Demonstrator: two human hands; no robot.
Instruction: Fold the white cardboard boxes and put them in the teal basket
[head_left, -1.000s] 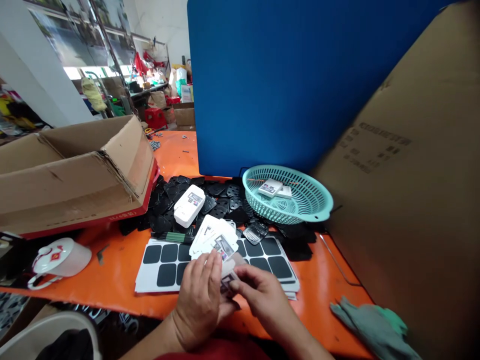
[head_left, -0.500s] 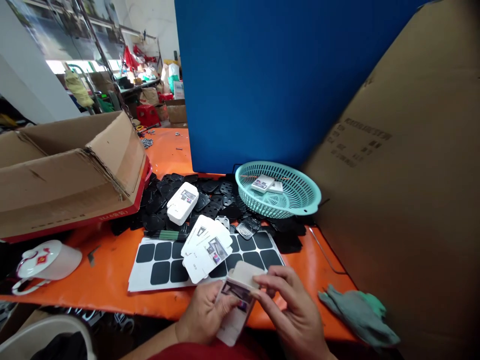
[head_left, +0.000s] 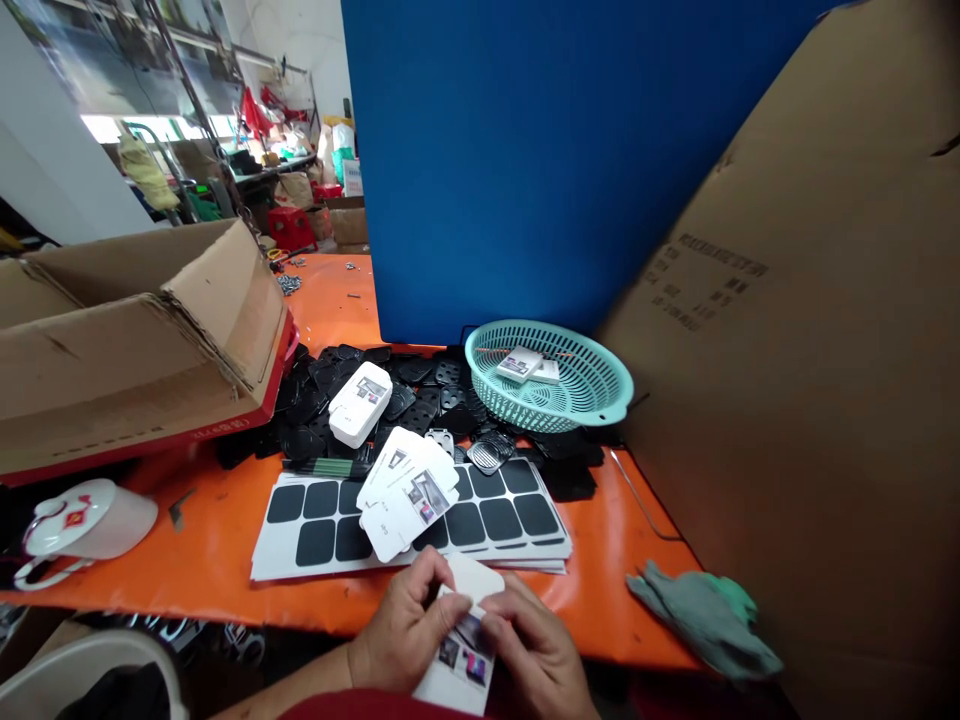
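Observation:
My left hand (head_left: 401, 630) and my right hand (head_left: 532, 650) both grip one small white printed card box (head_left: 469, 640) at the table's near edge, fingers pinched on its top flap. Just beyond lies a loose stack of flat white printed cards (head_left: 409, 490) on white sheets of black rounded pads (head_left: 487, 515). A closed white box (head_left: 360, 403) rests on a heap of black plastic parts (head_left: 427, 385). A teal basket (head_left: 592, 400) holds two small white boxes.
An open cardboard box (head_left: 135, 340) stands at the left, a white cup lid (head_left: 82, 525) in front of it. A blue panel (head_left: 540, 160) and a large cardboard sheet (head_left: 810, 350) wall the back and right. A grey-green glove (head_left: 705, 615) lies right.
Both hands drew the small box back from over the pad sheets toward my body and lower in view. The flap that stood up half a second ago is now pressed down.

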